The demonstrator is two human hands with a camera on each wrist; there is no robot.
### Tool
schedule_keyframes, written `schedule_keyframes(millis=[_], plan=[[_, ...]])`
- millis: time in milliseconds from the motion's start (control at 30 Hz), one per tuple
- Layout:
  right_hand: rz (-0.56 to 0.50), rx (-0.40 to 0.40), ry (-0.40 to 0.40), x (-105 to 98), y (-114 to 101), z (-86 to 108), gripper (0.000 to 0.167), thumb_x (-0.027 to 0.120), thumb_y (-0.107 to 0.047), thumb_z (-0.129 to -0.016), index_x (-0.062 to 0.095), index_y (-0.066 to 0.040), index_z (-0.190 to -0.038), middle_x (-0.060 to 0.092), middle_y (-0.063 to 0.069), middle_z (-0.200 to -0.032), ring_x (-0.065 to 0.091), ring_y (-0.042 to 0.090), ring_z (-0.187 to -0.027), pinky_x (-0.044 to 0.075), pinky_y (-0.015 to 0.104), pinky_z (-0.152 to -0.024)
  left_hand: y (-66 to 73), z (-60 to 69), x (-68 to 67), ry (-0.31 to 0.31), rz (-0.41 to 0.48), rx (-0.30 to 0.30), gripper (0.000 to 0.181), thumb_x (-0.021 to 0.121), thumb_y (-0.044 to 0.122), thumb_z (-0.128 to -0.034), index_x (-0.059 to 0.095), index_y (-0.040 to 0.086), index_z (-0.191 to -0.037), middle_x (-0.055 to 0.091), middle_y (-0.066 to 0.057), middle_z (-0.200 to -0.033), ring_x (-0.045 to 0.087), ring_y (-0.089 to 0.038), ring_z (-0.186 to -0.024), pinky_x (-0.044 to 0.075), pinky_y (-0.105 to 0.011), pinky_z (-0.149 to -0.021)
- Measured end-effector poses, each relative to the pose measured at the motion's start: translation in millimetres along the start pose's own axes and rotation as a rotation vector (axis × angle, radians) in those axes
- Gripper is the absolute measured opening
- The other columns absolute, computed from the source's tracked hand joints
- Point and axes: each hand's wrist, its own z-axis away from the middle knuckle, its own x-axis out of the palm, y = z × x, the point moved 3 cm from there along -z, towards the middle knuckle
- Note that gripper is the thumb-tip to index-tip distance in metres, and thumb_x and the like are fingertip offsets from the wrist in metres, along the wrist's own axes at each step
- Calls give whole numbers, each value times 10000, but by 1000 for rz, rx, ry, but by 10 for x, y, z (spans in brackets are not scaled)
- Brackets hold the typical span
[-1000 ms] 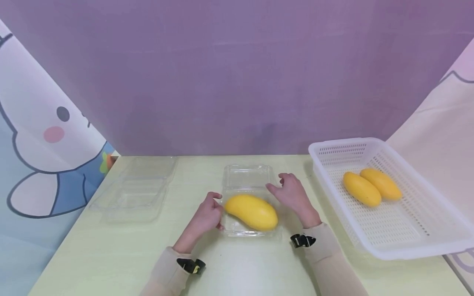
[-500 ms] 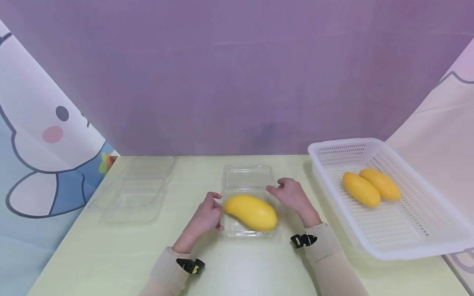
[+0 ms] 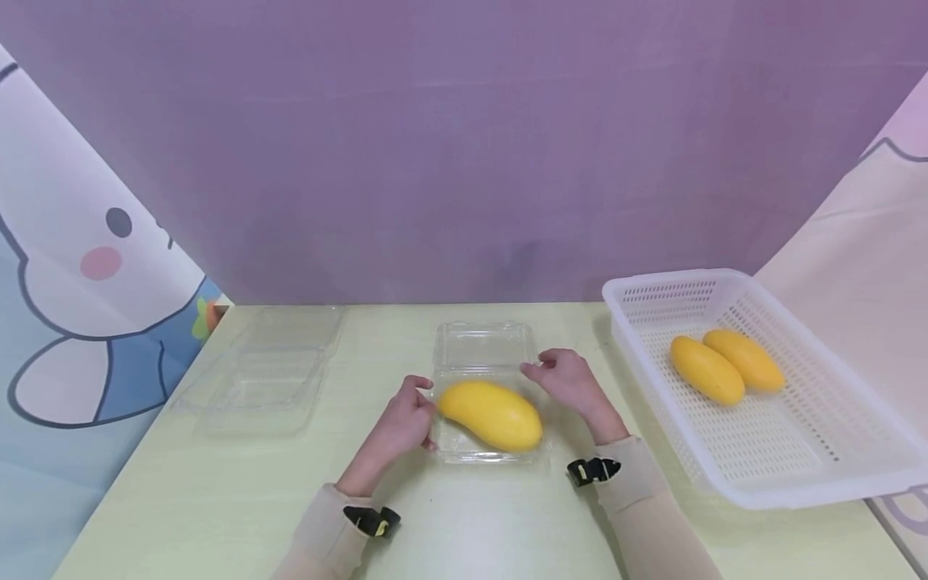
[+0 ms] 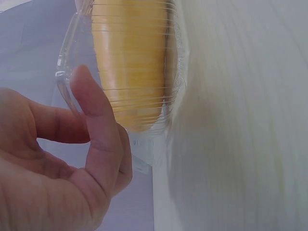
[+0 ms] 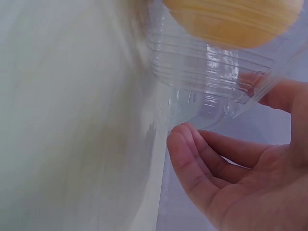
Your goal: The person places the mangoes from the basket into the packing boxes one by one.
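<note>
One left hand (image 3: pixel 400 417) at nine o'clock, one right hand (image 3: pixel 573 383) at two, fingers loosely parted, flank an open, ribbed, clear-plastic box (image 3: pixel 478 457) holding one smooth, curved yellow mango (image 3: pixel 491 416). On the bench (image 3: pixel 464 524), two mangoes (image 3: pixel 709 370) lie in a perforated white basket (image 3: pixel 776 443) at three; clear boxes (image 3: pixel 264 387) (count unclear) stand at nine. Purple cloth (image 3: pixel 464 161) walls off twelve.

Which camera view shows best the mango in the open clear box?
The head view: the mango shows whole and uncovered from above. The left wrist view shows part of it through the clear box; the right wrist view only one end, cut off at the top.
</note>
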Motion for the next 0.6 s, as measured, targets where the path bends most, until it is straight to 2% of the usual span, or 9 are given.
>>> schedule_keyframes(millis=[600], plan=[[-9, -16, 24, -18, -16, -2, 593, 659, -347, -945, 586, 113, -1312, 676, 256, -1173, 663, 362, -1048, 535, 480, -902, 11, 8, -4, -4, -21, 2, 442, 447, 22, -965, 393, -58, -1396, 554, -188, -987, 585, -228, -567, 540, -354, -605]])
